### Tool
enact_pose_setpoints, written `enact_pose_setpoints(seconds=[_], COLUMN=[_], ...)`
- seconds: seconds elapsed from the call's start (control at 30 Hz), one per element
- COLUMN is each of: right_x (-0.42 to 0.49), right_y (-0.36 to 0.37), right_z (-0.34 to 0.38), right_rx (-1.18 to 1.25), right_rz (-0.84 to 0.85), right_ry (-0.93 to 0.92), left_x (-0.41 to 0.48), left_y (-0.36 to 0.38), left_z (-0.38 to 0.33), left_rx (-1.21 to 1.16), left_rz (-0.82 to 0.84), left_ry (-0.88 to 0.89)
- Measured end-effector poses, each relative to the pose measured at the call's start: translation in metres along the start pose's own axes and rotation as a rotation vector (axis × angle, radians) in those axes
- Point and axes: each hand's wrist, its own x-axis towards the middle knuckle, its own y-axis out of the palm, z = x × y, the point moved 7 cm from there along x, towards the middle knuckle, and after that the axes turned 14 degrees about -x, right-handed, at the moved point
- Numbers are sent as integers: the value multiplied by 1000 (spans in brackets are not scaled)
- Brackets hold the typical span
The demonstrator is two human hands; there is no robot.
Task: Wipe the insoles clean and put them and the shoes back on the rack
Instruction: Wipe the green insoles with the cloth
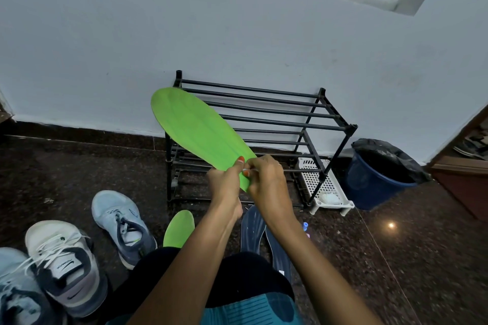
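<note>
I hold a bright green insole [195, 126] up in front of the black shoe rack [280, 119], its toe pointing up and left. My left hand [225, 182] pinches its heel end from the left. My right hand [268, 179] pinches the same end from the right, with a small white bit between the fingertips that I cannot identify. A second green insole [179, 229] lies on the floor under my arms. To its right lie two dark blue insoles [252, 229], side by side. A light blue shoe [120, 221] and a white shoe [62, 261] stand at the lower left.
Another pale blue shoe [18, 295] sits at the bottom left corner. A white perforated plastic tray [326, 188] stands beside the rack's right leg. A blue bin lined with a black bag [383, 174] is further right. My knees fill the bottom centre.
</note>
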Motion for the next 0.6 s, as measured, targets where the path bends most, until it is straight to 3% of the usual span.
enact_pose_setpoints(seconds=[0.33, 0.6], right_x=[21, 6], right_y=[-5, -3], right_z=[-15, 8], right_rx=[-13, -2], right_rz=[-66, -34], right_ry=[141, 13], left_x=[-7, -7], left_y=[5, 5], left_z=[1, -5], left_rx=[47, 12], left_rz=[47, 53], left_ry=[13, 38])
